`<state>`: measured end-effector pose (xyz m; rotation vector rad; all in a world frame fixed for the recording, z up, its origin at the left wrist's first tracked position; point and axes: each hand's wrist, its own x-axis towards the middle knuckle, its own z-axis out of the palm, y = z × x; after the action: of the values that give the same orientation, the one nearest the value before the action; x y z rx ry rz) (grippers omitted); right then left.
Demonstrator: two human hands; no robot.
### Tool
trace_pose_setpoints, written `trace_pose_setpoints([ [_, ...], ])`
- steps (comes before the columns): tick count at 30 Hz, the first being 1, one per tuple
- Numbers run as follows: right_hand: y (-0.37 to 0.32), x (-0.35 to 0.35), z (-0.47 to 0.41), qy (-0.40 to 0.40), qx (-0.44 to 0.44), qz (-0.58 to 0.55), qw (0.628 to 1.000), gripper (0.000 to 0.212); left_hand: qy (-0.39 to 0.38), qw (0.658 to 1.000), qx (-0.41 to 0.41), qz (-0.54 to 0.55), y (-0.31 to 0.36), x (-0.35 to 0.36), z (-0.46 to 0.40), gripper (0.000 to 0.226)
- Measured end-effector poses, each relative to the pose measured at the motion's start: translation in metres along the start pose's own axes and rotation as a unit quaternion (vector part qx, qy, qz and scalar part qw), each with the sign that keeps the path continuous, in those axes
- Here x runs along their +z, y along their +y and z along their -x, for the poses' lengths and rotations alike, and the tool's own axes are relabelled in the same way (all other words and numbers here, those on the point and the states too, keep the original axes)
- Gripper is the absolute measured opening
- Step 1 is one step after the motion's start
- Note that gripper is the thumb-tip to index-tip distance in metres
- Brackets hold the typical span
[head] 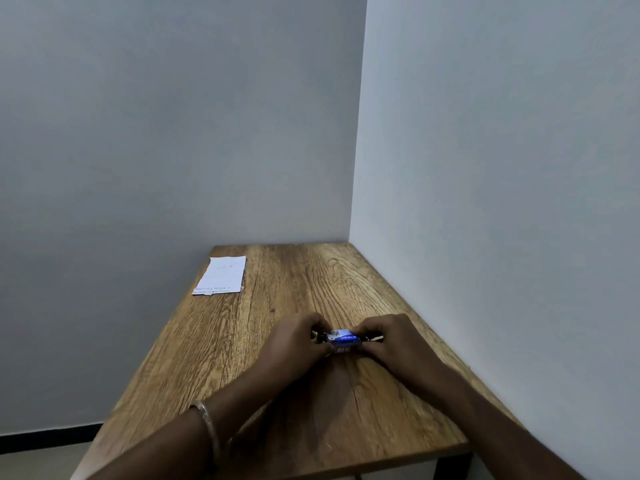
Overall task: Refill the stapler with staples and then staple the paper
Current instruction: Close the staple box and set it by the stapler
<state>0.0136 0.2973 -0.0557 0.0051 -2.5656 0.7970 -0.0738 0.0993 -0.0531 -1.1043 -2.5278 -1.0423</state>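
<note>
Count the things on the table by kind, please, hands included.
Paper: 1
Small blue box: 1
Dark thing behind the box, partly hidden, kind unclear: 1
Hands, left hand and right hand, both gripping the box: 2
Total: 5

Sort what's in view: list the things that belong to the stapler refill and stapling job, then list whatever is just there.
Job things:
- small blue box, gripped by left hand and right hand; probably the staples
- dark stapler parts beside the box, mostly hidden
- paper, far left, untouched

Just there:
- wooden table
- bangle on the left wrist
- walls
</note>
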Motion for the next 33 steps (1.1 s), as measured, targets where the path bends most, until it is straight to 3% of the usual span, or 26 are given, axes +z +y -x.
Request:
trace_pose_setpoints([
  [12,0.038,0.022,-0.097,0.013,0.004,0.031,0.999,0.023,-0.002,0.999,0.006,-0.048,-0.037,0.023,-0.096,0.028],
  [33,0.128,0.074,-0.278,0.048,0.020,0.053,0.997,0.031,0.066,0.993,-0.039,-0.087,-0.124,0.076,-0.261,0.019],
])
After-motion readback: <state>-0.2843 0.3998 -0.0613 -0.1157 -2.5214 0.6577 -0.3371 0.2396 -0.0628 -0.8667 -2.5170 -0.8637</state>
